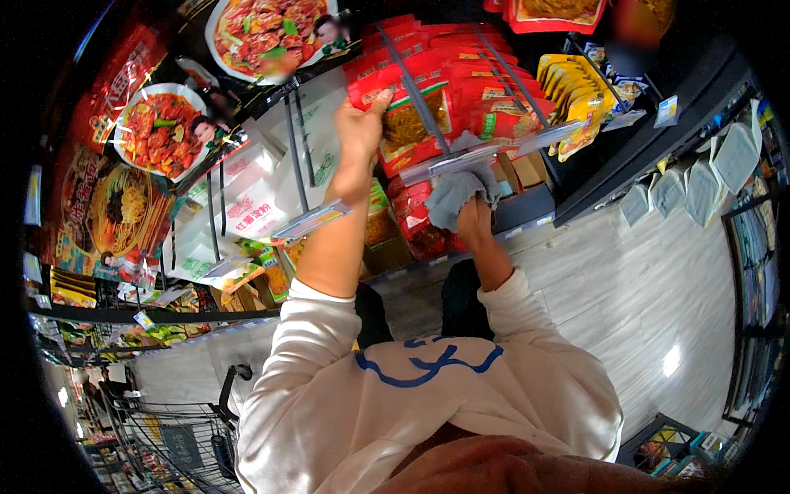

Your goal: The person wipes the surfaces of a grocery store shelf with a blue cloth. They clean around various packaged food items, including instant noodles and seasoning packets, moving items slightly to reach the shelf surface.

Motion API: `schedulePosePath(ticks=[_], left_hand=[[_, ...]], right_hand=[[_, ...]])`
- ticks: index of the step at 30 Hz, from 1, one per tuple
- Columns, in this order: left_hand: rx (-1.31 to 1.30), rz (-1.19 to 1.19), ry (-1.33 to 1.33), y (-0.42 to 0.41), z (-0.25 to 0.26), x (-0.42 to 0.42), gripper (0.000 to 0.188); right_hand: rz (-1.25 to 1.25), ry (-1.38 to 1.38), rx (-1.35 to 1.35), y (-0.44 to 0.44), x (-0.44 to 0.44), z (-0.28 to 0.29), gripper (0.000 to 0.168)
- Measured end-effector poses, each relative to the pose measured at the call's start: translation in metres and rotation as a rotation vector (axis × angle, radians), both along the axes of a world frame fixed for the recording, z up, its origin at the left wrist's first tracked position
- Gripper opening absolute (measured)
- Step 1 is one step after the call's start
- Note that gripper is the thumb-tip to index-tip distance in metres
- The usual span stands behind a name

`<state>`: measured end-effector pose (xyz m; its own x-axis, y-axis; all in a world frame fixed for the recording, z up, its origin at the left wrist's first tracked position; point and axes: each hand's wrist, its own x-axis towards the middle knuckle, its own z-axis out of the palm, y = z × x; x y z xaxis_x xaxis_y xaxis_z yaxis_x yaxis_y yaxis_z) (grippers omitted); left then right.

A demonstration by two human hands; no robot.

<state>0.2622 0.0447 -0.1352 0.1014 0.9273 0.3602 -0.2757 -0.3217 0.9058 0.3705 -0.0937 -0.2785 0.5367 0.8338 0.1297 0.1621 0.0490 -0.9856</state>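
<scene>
My left hand [363, 126] grips the left edge of a red food packet [410, 145], its thumb on the front. The packet hangs among several like it on a metal display hook [412, 86], with a label holder [453, 162] at the hook's front end. In my right hand [474, 217] is a crumpled grey cloth [453, 200], held just below that label holder. The cloth covers most of my right fingers. Beside it, more red packets [501, 102] hang on a neighbouring hook.
White packets [250, 207] hang on hooks to the left, yellow packets [565, 92] to the right. Cardboard boxes [524, 170] stand on the low shelf below. A wire shopping cart [179, 432] is at the lower left. Grey plank flooring [617, 296] extends right.
</scene>
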Motion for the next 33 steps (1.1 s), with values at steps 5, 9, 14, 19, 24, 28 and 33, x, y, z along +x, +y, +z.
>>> schedulePosePath(ticks=[5,9,14,19,24,28,33], left_hand=[[0.038,0.055,0.033,0.015,-0.005,0.006,0.023],[0.287,0.199,0.074,0.0,-0.023,0.01,0.054],[0.539,0.35,0.464,-0.086,-0.044,0.015,0.071],[0.562,0.183,0.654,-0.126,-0.053,0.004,0.066],[0.539,0.083,0.753,-0.154,-0.073,-0.03,0.053],[0.515,0.011,0.866,-0.173,-0.097,-0.085,0.04],[0.348,0.092,1.079,-0.196,-0.138,-0.157,0.036]], right_hand=[[-0.016,0.342,-0.006,-0.016,0.009,-0.026,0.047],[-0.04,0.7,0.149,-0.046,0.015,0.017,0.048],[0.08,0.279,0.41,-0.069,0.064,0.017,0.041],[0.35,0.972,0.533,-0.064,0.093,0.054,0.043],[0.665,1.207,0.502,-0.012,0.116,0.089,0.043],[0.824,1.216,0.513,0.041,0.127,0.096,0.039],[0.486,0.768,0.44,0.088,0.131,0.126,0.025]])
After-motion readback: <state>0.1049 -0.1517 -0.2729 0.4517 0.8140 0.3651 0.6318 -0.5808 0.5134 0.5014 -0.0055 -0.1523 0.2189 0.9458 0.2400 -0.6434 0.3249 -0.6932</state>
